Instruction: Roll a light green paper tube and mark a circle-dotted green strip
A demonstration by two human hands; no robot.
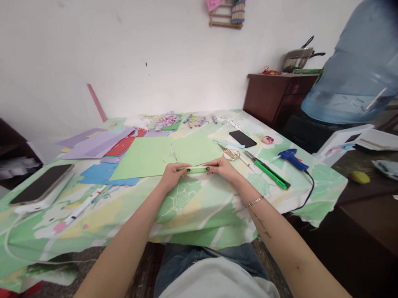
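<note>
Holding a green strip (197, 169), left hand (174, 175) and right hand (223, 168) each have the grip clamped on it; a jug (358, 63) contains water.

Soft, even light brightens the wall (179, 47), with stretched, blurry edges and a dark upper-right corner.

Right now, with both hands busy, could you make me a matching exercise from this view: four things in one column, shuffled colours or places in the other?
1. Glue gun
2. Light green paper strip
3. Utility knife
4. Scissors

A. Pinched between the left hand and the right hand
B. Gold-coloured handles
C. Blue, with a dark cord
D. Bright green, lying on the tablecloth

Pairs: 1-C, 2-A, 3-D, 4-B
</note>
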